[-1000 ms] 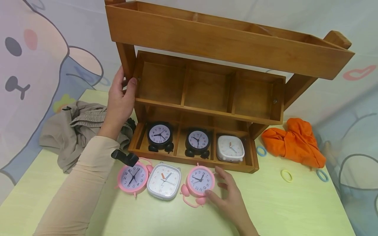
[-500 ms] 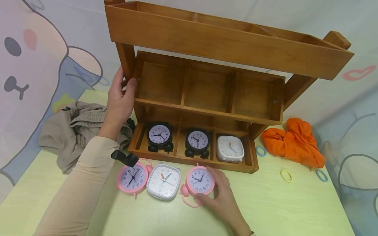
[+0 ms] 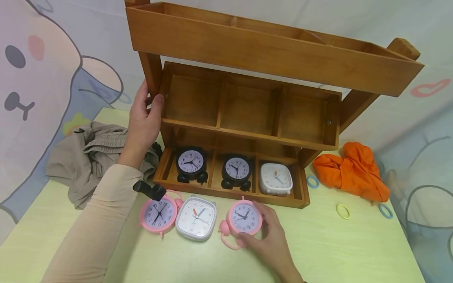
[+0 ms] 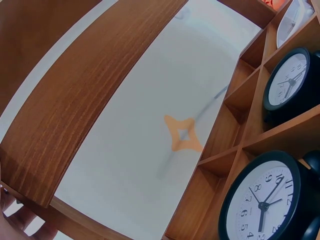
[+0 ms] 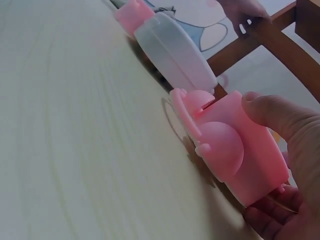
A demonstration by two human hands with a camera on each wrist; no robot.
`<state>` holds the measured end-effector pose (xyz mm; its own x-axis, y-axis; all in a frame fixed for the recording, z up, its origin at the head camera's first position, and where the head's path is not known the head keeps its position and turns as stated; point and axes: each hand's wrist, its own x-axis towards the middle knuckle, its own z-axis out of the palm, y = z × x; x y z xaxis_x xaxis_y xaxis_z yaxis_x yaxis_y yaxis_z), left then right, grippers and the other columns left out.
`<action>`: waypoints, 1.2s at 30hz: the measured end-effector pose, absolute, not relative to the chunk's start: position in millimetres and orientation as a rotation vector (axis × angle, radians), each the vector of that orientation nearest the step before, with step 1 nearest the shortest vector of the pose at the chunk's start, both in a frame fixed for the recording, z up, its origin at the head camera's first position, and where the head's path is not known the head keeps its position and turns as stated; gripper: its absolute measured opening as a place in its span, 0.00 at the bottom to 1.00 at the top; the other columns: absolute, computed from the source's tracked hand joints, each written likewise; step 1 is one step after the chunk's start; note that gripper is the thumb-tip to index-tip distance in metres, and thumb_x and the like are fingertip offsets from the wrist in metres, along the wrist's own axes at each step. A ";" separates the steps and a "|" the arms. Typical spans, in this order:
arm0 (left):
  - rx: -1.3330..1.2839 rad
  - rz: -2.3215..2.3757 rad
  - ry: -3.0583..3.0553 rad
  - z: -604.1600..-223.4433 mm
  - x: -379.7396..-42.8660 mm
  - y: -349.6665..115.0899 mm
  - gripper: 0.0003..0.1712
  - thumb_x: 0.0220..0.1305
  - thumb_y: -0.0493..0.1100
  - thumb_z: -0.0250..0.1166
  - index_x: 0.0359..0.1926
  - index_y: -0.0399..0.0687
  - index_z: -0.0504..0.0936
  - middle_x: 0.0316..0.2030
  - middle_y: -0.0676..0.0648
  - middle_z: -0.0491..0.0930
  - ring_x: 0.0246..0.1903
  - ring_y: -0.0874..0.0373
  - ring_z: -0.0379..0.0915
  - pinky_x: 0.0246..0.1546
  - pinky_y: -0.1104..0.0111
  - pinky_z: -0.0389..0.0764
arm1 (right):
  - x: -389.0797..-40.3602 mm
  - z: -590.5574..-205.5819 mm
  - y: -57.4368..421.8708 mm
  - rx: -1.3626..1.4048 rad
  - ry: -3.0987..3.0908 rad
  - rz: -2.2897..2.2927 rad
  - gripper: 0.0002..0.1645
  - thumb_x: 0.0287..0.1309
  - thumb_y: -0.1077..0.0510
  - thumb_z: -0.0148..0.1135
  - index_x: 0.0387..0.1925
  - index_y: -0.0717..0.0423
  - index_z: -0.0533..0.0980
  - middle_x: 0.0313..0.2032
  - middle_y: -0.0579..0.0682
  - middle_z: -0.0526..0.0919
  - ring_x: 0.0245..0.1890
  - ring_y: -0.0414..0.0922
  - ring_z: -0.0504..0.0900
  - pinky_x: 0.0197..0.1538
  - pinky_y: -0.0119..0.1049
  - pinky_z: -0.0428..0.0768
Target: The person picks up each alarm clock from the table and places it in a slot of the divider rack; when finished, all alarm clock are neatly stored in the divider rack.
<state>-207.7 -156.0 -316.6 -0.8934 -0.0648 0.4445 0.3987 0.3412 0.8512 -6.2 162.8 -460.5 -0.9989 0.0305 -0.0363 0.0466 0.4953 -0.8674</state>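
Observation:
My left hand [image 3: 141,122] grips the left post of a wooden three-tier shelf [image 3: 269,55]; in the left wrist view only its fingertips show at the lower left corner. With thumb and fingers, my right hand [image 3: 272,243] holds a pink twin-bell alarm clock [image 3: 244,217], its bells toward me. The right wrist view shows this pink clock [image 5: 260,155] slightly raised off the table, a shadow beneath. To its left lie a white square clock [image 3: 196,219] and another pink alarm clock [image 3: 159,214], its top partly covered by a black strap piece.
Two black alarm clocks [image 3: 191,162] and a white clock [image 3: 276,179] sit in the bottom tier's compartments. Grey-beige cloth [image 3: 88,157] lies left of the shelf. Orange cloth [image 3: 354,171] lies on the right, near a yellow ring [image 3: 343,211] and two blue rings [image 3: 313,181].
My right hand has closed round the right-hand pink alarm clock, then shifted it slightly to the right, away from the white clock. The left hand stays on the shelf post.

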 end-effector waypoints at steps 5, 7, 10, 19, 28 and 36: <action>-0.286 -1.569 -2.216 -315.5 -206.3 -155.4 0.30 0.76 0.48 0.47 0.76 0.62 0.56 0.69 0.49 0.63 0.64 0.50 0.66 0.66 0.51 0.71 | -1.7 -447.5 172.8 0.111 2.794 -1.512 0.53 0.37 0.48 0.83 0.67 0.35 0.66 0.61 0.36 0.72 0.57 0.35 0.72 0.61 0.40 0.75; -0.283 -1.568 -2.218 -315.1 -205.9 -155.4 0.30 0.76 0.48 0.47 0.76 0.62 0.56 0.69 0.49 0.63 0.64 0.50 0.66 0.66 0.52 0.70 | -1.4 -436.0 177.8 0.118 2.816 -1.533 0.53 0.38 0.49 0.83 0.67 0.34 0.66 0.62 0.36 0.71 0.57 0.35 0.71 0.60 0.37 0.75; -0.283 -1.568 -2.216 -315.0 -205.7 -155.7 0.30 0.76 0.48 0.47 0.76 0.62 0.56 0.69 0.49 0.63 0.64 0.50 0.66 0.66 0.52 0.70 | -4.1 -413.0 186.0 0.092 2.839 -1.638 0.52 0.39 0.55 0.82 0.68 0.37 0.67 0.64 0.38 0.70 0.58 0.35 0.70 0.60 0.30 0.71; -0.287 -1.563 -2.223 -315.2 -205.9 -155.5 0.30 0.76 0.48 0.48 0.76 0.63 0.56 0.70 0.49 0.63 0.65 0.49 0.66 0.67 0.51 0.70 | -40.3 -335.6 220.3 -0.488 2.933 -2.158 0.52 0.31 0.84 0.70 0.65 0.69 0.67 0.62 0.54 0.69 0.60 0.48 0.69 0.61 0.26 0.72; -0.294 -1.569 -2.221 -315.9 -205.4 -155.3 0.30 0.76 0.48 0.48 0.76 0.62 0.56 0.69 0.49 0.63 0.66 0.49 0.65 0.67 0.51 0.69 | -85.2 -275.0 234.2 -0.465 3.093 -2.176 0.44 0.39 0.79 0.70 0.63 0.64 0.71 0.59 0.50 0.72 0.60 0.48 0.68 0.59 0.25 0.73; -0.296 -1.557 -2.215 -316.3 -206.0 -155.6 0.30 0.76 0.48 0.48 0.76 0.62 0.56 0.69 0.49 0.64 0.65 0.49 0.66 0.67 0.51 0.69 | -127.9 -256.1 258.5 -0.505 3.449 -1.646 0.44 0.39 0.66 0.78 0.63 0.56 0.73 0.60 0.37 0.70 0.61 0.38 0.65 0.56 0.22 0.71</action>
<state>-206.0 -155.6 -316.3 -0.8911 -0.0631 0.4494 0.4015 0.3520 0.8455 -127.9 258.5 -256.1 -0.7263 0.0734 0.6835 -0.4852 0.6495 -0.5854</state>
